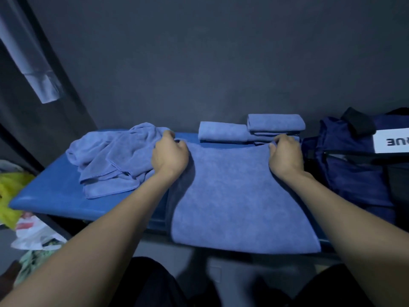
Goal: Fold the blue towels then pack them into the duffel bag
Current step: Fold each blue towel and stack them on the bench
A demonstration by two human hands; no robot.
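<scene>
A blue towel (239, 196) lies spread flat on the blue bench (51, 191), its near edge hanging over the front. My left hand (169, 155) pinches its far left corner and my right hand (285, 155) pinches its far right corner. A heap of unfolded blue towels (110, 156) lies to the left of my left hand. Folded blue towels (223, 131) sit at the back against the wall, with a taller stack (275, 122) beside them. The navy duffel bag (354, 165) stands at the right end of the bench.
A dark wall runs close behind the bench. Plastic bags, one yellow (8, 196) and one white (33, 233), lie on the floor at the left. My dark-clothed knees (155, 284) are below the bench's front edge.
</scene>
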